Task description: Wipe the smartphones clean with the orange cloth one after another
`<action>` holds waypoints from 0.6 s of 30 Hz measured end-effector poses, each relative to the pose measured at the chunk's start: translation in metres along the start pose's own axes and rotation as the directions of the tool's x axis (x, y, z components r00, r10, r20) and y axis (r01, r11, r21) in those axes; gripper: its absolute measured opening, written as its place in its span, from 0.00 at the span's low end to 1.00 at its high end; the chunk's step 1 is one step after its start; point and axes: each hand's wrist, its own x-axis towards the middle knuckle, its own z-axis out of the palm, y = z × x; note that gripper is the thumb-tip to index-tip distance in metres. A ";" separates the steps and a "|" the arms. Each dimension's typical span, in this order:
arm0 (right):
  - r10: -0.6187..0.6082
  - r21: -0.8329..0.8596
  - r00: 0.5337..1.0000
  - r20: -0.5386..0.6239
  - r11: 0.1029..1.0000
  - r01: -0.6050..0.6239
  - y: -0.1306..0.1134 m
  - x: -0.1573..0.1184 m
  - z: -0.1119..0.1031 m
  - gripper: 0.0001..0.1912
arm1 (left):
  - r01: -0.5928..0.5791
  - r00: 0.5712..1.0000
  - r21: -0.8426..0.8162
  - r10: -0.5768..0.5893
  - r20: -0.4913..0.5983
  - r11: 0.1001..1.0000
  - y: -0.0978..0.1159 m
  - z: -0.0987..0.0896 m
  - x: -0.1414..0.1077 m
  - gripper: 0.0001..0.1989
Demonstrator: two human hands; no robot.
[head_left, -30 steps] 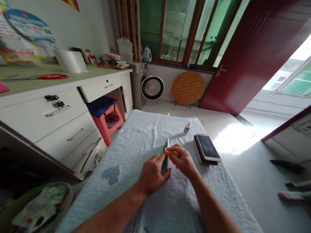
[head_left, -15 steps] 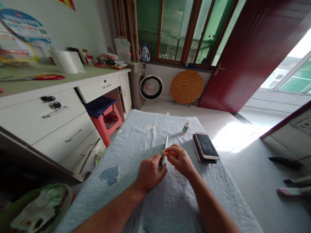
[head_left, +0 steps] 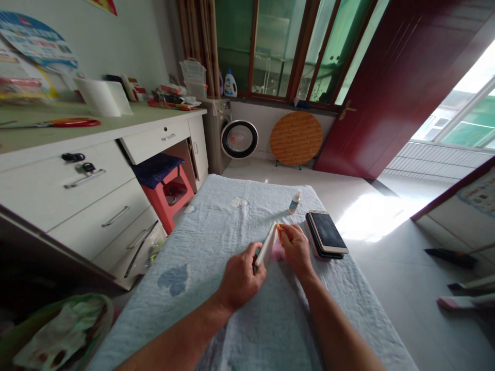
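My left hand (head_left: 243, 273) is closed around the lower end of a slim pale phone (head_left: 266, 246), tilted up on its edge above the cloth-covered table. An orange cloth (head_left: 280, 231) is pinched in my right hand (head_left: 296, 250), close by the phone's upper right side. A pinkish patch shows beneath the right fingers; what it is I cannot make out. Right of my hands lies a stack of devices with a gold-framed phone (head_left: 328, 232) on top, its dark screen up. Farther back a small spray bottle (head_left: 294, 202) stands upright.
A pale blue quilted cloth (head_left: 216, 221) covers the table. Drawers (head_left: 88, 190) and a pink stool (head_left: 170, 196) stand on the left, with a bin (head_left: 104, 309) at lower left. Behind are an open washing machine door (head_left: 240, 139), a round wooden tabletop (head_left: 296, 138) and a red door (head_left: 356, 93).
The phone has turned from nearly edge-on so its pale broad side shows, leaning right. My right hand has moved slightly right and up with the orange cloth. The left hand keeps its hold.
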 end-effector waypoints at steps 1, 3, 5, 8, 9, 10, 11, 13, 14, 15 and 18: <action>0.004 -0.002 1.000 0.014 1.000 -0.004 0.001 0.000 0.000 0.15 | 0.032 0.999 -0.014 -0.032 0.003 0.999 -0.001 0.000 0.001 0.21; 0.001 -0.017 0.999 0.036 1.000 0.000 0.003 -0.001 0.001 0.14 | 0.077 0.997 -0.020 -0.076 0.027 0.997 -0.002 0.001 0.002 0.27; -0.021 -0.056 0.999 0.045 0.998 0.024 0.005 -0.001 0.002 0.12 | 0.099 0.994 -0.006 -0.099 0.055 0.995 -0.003 0.002 0.003 0.30; -0.037 -0.132 0.997 0.064 0.990 0.046 0.007 -0.001 0.003 0.10 | 0.134 0.986 0.030 -0.136 0.097 0.991 -0.004 0.004 0.003 0.33; -0.035 -0.152 0.997 0.076 0.987 0.046 0.008 -0.001 0.003 0.10 | 0.147 0.982 0.042 -0.151 0.115 0.988 -0.004 0.004 0.003 0.34; -0.030 -0.171 0.995 0.093 0.984 0.046 0.009 -0.002 0.003 0.10 | 0.158 0.977 0.053 -0.163 0.136 0.986 -0.003 0.003 0.003 0.36; -0.026 -0.189 0.993 0.114 0.981 0.047 0.009 -0.002 0.003 0.10 | 0.163 0.972 0.060 -0.171 0.159 0.985 -0.003 0.003 0.003 0.38; -0.022 -0.237 0.988 0.151 0.970 0.058 0.009 -0.002 0.002 0.12 | 0.163 0.964 0.074 -0.175 0.200 0.984 -0.003 0.002 0.003 0.41; -0.019 -0.264 0.986 0.168 0.962 0.063 0.009 -0.003 0.002 0.12 | 0.161 0.961 0.080 -0.175 0.216 0.984 -0.002 0.002 0.003 0.42; -0.014 -0.293 0.983 0.184 0.954 0.068 0.009 -0.003 0.001 0.13 | 0.159 0.958 0.087 -0.175 0.227 0.984 -0.002 0.002 0.003 0.43; 0.006 -0.367 0.974 0.226 0.927 0.079 0.005 -0.004 0.001 0.12 | 0.152 0.956 0.121 -0.177 0.235 0.981 -0.004 0.003 0.003 0.43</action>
